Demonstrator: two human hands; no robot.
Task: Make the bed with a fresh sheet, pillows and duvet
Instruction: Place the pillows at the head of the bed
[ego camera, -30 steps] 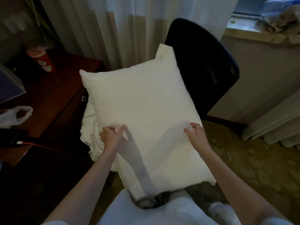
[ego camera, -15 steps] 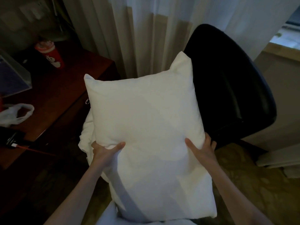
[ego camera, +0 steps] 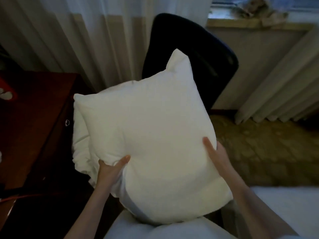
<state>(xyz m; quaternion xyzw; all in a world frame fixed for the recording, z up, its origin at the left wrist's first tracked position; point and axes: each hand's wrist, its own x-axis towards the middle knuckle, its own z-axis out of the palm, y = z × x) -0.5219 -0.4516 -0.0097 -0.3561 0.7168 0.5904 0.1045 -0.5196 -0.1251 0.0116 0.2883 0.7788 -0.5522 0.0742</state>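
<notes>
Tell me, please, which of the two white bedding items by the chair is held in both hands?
The plump white pillow in front, gripped by the left hand and right hand; the crumpled white bedding behind it lies untouched.

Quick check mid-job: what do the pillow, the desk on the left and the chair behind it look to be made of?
Pillow: white woven fabric, matte, with soft filling; it dents where the left hand and right hand grip it.
Desk: reddish-brown wood or wood veneer, smooth with a slight sheen.
Chair: black backrest, probably fabric or mesh; too dark to tell which.
</notes>
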